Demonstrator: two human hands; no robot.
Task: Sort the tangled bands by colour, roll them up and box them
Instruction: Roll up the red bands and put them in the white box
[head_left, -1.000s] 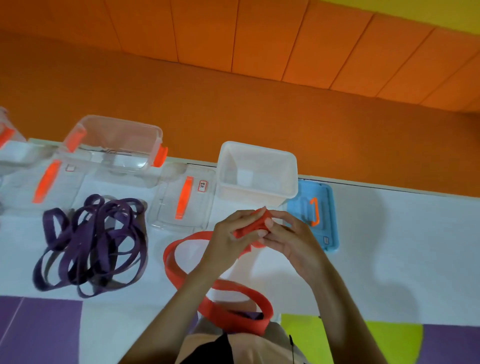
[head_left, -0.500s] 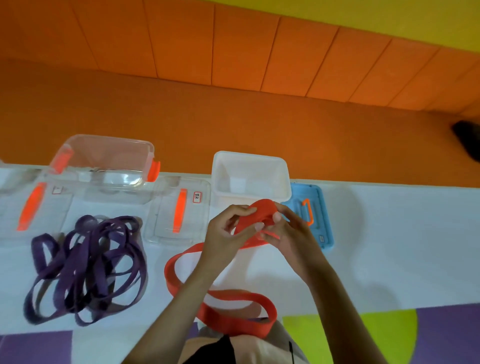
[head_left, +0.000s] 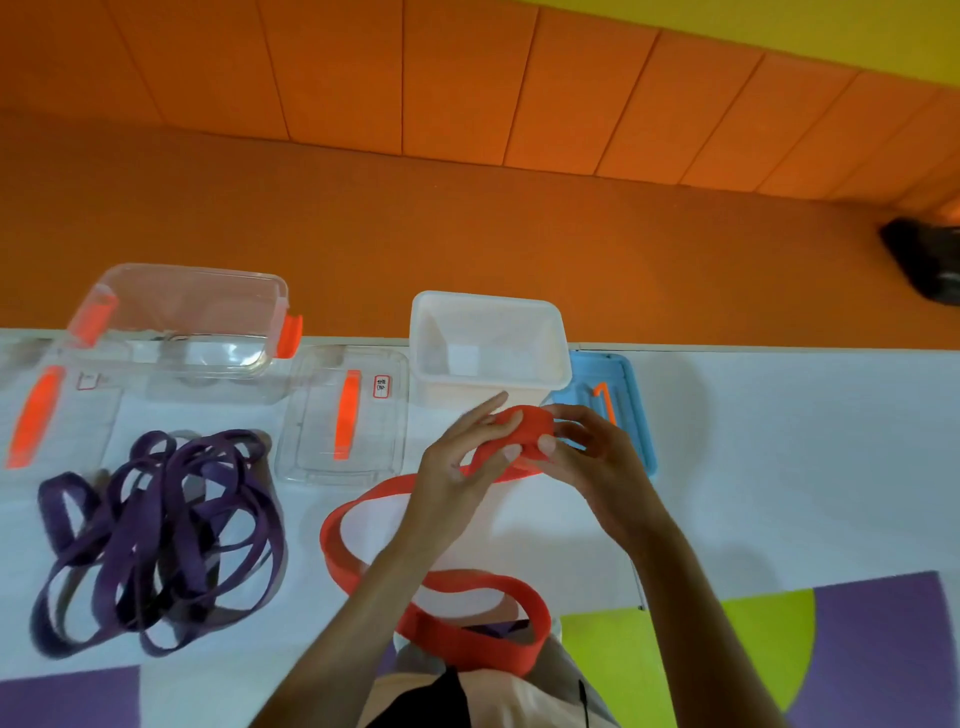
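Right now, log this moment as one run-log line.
red band: partly rolled | left hand: pinches roll | right hand: pinches roll | white box: open | purple bands: tangled, unrolled

The person wears a beige top (head_left: 524, 701) with a black chest piece (head_left: 431, 701).

White desk (head_left: 779, 441) is taking up the lower half, with flat, even light falling on it and only soft shadows. Colour patches are showing along the near edge: purple (head_left: 62, 696) at the near-left corner, lime green (head_left: 675, 665) and purple (head_left: 883, 649) toward near-right. Beyond the far edge a plain orange surface (head_left: 519, 234) is running full width, with seamed orange panels (head_left: 467, 78) rising behind it. A yellow strip (head_left: 831, 31) is cutting across above them. A blurred dark object (head_left: 930, 260) is sitting past the far-right corner; can't tell what.
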